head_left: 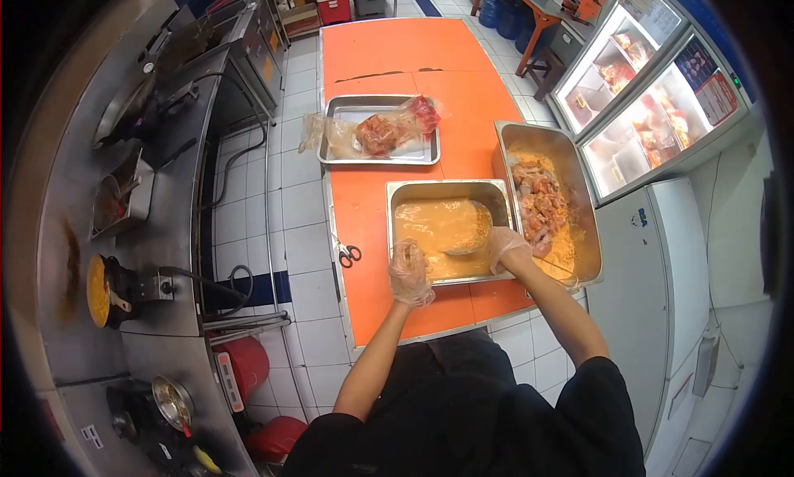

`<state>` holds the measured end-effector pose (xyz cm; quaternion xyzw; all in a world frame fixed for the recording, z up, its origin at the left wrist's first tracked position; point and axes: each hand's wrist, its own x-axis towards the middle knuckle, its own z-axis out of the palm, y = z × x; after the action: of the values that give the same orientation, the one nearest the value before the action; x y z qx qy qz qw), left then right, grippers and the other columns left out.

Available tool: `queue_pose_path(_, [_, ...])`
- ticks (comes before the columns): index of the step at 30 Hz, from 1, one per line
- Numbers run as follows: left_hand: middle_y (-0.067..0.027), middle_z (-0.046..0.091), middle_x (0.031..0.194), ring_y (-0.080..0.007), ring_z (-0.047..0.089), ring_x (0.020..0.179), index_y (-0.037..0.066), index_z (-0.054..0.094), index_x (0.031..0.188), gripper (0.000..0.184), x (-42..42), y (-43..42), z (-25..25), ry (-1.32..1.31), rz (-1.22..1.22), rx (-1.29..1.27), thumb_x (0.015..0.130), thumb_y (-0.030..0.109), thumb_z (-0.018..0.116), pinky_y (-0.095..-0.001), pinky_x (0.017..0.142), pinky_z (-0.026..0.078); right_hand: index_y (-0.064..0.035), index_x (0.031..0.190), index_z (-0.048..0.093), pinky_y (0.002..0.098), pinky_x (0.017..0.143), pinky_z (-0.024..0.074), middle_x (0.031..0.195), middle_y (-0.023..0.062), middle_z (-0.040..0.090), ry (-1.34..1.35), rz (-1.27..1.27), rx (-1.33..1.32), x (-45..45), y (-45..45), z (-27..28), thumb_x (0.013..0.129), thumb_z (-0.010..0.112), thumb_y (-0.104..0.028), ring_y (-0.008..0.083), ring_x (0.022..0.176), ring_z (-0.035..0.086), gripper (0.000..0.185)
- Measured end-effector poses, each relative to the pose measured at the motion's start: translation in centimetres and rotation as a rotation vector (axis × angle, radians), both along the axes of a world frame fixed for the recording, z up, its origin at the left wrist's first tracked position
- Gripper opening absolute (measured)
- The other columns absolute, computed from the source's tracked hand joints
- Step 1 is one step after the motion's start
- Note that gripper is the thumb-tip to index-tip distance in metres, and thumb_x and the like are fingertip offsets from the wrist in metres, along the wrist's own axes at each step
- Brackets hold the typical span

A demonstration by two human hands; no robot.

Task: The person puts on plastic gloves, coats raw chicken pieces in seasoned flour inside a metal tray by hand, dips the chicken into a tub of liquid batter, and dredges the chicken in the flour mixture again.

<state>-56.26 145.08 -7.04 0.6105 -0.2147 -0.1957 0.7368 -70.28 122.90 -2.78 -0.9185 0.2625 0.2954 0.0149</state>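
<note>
A steel pan (pixel 397 197) of orange-brown liquid stands on the orange table. My left hand (pixel 410 274), in a clear plastic glove, is at the pan's near left corner, fingers curled; what it grips, if anything, is hidden. Also gloved, my right hand (pixel 507 249) is at the pan's right side, closed around the end of a round, shallow utensil (pixel 468 229) that dips into the liquid. Just to the right, a deeper steel container (pixel 585 196) holds raw meat pieces (pixel 539 204) and orange marinade.
Behind the pan, a shallow tray (pixel 339 111) carries a plastic bag of meat (pixel 379 136). Black scissors (pixel 349 255) lie at the table's left edge. A steel counter (pixel 169 229) with pans runs along the left; a glass-door fridge (pixel 637 80) stands at the right.
</note>
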Motion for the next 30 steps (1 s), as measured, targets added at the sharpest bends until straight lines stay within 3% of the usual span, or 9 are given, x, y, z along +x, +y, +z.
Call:
queue_pose_path(2, [-0.0032, 0.061, 0.082, -0.0104, 0.061, 0.068, 0.005, 0.059, 0.118, 0.014, -0.5, -0.1, -0.2, 0.020, -0.017, 0.027, 0.105, 0.011, 0.058, -0.0279, 0.060, 0.052, -0.0068, 0.101, 0.081, 0.0397, 0.078, 0.0638, 0.103, 0.0192, 0.079, -0.118, -0.036, -0.096, 0.6, 1.4, -0.6, 0.083, 0.075, -0.016, 0.0314, 0.098, 0.079, 0.021])
queue_pose_path(5, [-0.0026, 0.061, 0.084, -0.0098, 0.061, 0.069, 0.005, 0.058, 0.117, 0.013, -0.8, -0.1, -0.6, 0.034, -0.030, 0.073, 0.104, 0.008, 0.059, -0.0269, 0.062, 0.051, -0.0069, 0.098, 0.080, 0.0396, 0.077, 0.0641, 0.099, 0.0201, 0.079, -0.043, -0.042, -0.158, 1.0, 2.7, -1.8, 0.084, 0.074, -0.014, 0.0310, 0.097, 0.079, 0.017])
queue_pose_path(8, [-0.0027, 0.061, 0.084, -0.0099, 0.061, 0.069, 0.005, 0.059, 0.116, 0.013, -0.8, -0.3, -0.3, 0.038, -0.026, 0.090, 0.105, 0.010, 0.059, -0.0274, 0.062, 0.050, -0.0030, 0.096, 0.077, 0.0429, 0.075, 0.0633, 0.094, 0.0206, 0.078, -0.154, -0.024, -0.114, 1.2, 5.0, 0.2, 0.089, 0.068, -0.018, 0.0352, 0.091, 0.078, 0.019])
queue_pose_path(12, [-0.0022, 0.061, 0.079, -0.0103, 0.061, 0.068, 0.005, 0.061, 0.111, 0.011, -0.7, -0.4, -0.5, -0.053, 0.019, 0.149, 0.104, 0.014, 0.062, -0.0288, 0.061, 0.051, -0.0031, 0.095, 0.078, 0.0434, 0.075, 0.0632, 0.094, 0.0219, 0.078, -0.210, -0.023, -0.014, 1.4, 4.4, -3.6, 0.087, 0.069, -0.018, 0.0355, 0.093, 0.078, 0.019])
queue_pose_path(18, [-0.0016, 0.061, 0.080, -0.0093, 0.056, 0.069, 0.004, 0.062, 0.111, 0.011, 0.0, -0.4, -0.3, -0.016, -0.022, 0.110, 0.103, 0.012, 0.062, -0.0297, 0.060, 0.048, -0.0040, 0.094, 0.077, 0.0444, 0.083, 0.0616, 0.095, 0.0239, 0.077, -0.093, 0.308, 0.174, 0.5, 1.1, -3.3, 0.085, 0.070, -0.023, 0.0376, 0.096, 0.077, 0.022])
queue_pose_path(20, [-0.0024, 0.062, 0.081, -0.0100, 0.060, 0.070, 0.004, 0.062, 0.110, 0.012, 0.6, -0.7, -1.3, -0.025, -0.015, 0.137, 0.104, 0.014, 0.062, -0.0296, 0.061, 0.050, -0.0039, 0.090, 0.077, 0.0454, 0.088, 0.0599, 0.098, 0.0231, 0.077, -0.143, 0.024, 0.162, 0.5, 0.9, -3.4, 0.083, 0.073, -0.022, 0.0386, 0.099, 0.075, 0.020])
queue_pose_path(26, [-0.0043, 0.066, 0.092, -0.0106, 0.065, 0.076, 0.002, 0.064, 0.119, 0.022, 0.7, -1.4, 2.1, 0.138, -0.030, 0.105, 0.105, 0.018, 0.065, -0.0293, 0.066, 0.057, -0.0020, 0.116, 0.070, 0.0456, 0.096, 0.0553, 0.102, 0.0217, 0.075, -0.484, 0.043, 0.063, -2.0, 2.8, 6.2, 0.089, 0.072, -0.024, 0.0357, 0.103, 0.073, 0.035])
queue_pose_path(29, [-0.0044, 0.068, 0.096, -0.0111, 0.066, 0.078, 0.000, 0.064, 0.123, 0.027, -0.5, -1.9, 6.9, 0.128, -0.012, 0.051, 0.104, 0.019, 0.068, -0.0292, 0.068, 0.058, -0.0011, 0.134, 0.064, 0.0435, 0.098, 0.0547, 0.117, 0.0193, 0.073, -0.953, -0.083, 0.353, -6.2, 2.3, 10.3, 0.092, 0.075, -0.032, 0.0351, 0.107, 0.072, 0.054])
queue_pose_path(30, [-0.0047, 0.068, 0.098, -0.0115, 0.066, 0.079, 0.000, 0.065, 0.124, 0.028, -1.1, -2.1, 9.1, 0.130, -0.011, 0.002, 0.104, 0.019, 0.069, -0.0292, 0.069, 0.059, -0.0011, 0.134, 0.064, 0.0435, 0.098, 0.0547, 0.117, 0.0193, 0.073, -0.971, -0.096, 0.354, -8.1, 2.0, 11.8, 0.092, 0.075, -0.032, 0.0351, 0.107, 0.072, 0.054])
